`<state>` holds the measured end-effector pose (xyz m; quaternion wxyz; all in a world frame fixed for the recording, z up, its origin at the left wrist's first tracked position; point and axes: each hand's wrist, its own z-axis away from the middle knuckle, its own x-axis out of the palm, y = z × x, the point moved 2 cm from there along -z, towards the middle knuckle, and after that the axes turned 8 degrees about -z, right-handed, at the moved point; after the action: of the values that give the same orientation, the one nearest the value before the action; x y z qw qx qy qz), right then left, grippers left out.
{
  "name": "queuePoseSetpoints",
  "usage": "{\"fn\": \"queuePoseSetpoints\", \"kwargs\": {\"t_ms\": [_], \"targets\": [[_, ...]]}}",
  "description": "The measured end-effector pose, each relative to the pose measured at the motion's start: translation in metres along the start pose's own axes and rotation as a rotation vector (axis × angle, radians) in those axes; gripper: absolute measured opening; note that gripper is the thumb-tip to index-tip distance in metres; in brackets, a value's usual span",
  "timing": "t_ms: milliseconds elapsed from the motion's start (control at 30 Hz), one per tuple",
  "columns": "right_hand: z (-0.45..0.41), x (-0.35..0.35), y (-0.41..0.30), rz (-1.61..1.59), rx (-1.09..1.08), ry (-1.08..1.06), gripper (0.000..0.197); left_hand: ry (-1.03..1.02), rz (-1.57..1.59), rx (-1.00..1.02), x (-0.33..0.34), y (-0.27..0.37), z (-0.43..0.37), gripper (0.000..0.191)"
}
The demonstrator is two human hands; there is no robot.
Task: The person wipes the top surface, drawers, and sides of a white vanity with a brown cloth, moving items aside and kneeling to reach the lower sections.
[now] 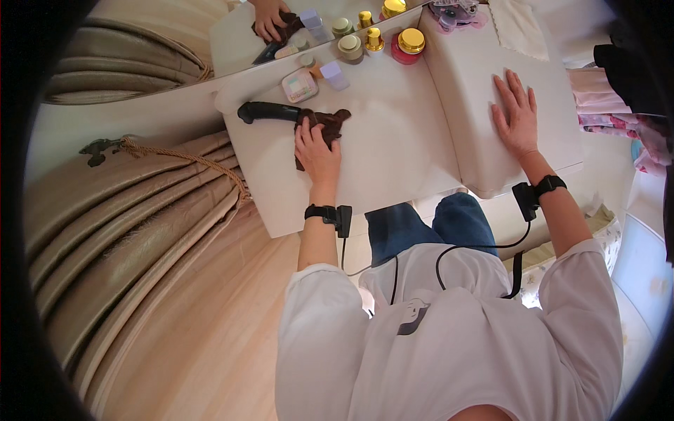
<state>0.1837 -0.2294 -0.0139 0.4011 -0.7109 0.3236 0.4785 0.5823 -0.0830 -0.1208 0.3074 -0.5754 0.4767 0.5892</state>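
My left hand (319, 155) lies on a crumpled dark brown cloth (330, 124) on the white table (400, 137), its fingers bent over the cloth; whether it grips it I cannot tell. A black curved handle-like object (269, 111) lies just left of the cloth and touches it. My right hand (516, 118) rests palm down, fingers apart, on the raised white surface (474, 68) at the right, with nothing in it. Each wrist wears a black strap with a small device.
Along the mirror (295, 42) stand a pastel case (300, 85), a lilac-capped bottle (335, 75), a greenish-lidded jar (350, 48), a gold-capped bottle (374, 41) and a red jar (408, 46). Hair clips (454, 14) and a cream cloth (518, 29) lie at upper right. A tied curtain (158, 221) hangs left.
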Motion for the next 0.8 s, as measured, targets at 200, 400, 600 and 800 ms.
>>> {"fn": "queuePoseSetpoints", "kwargs": {"t_ms": [200,400,600,800], "targets": [[0.001,0.002,0.003,-0.003,-0.003,0.009,0.055,0.038,0.005,-0.005,-0.001,-0.017,-0.018,0.044],[0.002,0.003,0.004,0.001,-0.014,0.011,0.055,0.056,0.028,0.019,0.002,-0.030,-0.049,0.041],[-0.002,0.004,-0.001,0.003,-0.027,0.014,0.054,0.031,0.018,-0.032,0.004,-0.036,-0.046,0.040],[0.002,0.000,0.003,-0.024,-0.020,0.018,0.053,0.104,-0.008,-0.088,-0.005,-0.071,0.024,0.041]]}}
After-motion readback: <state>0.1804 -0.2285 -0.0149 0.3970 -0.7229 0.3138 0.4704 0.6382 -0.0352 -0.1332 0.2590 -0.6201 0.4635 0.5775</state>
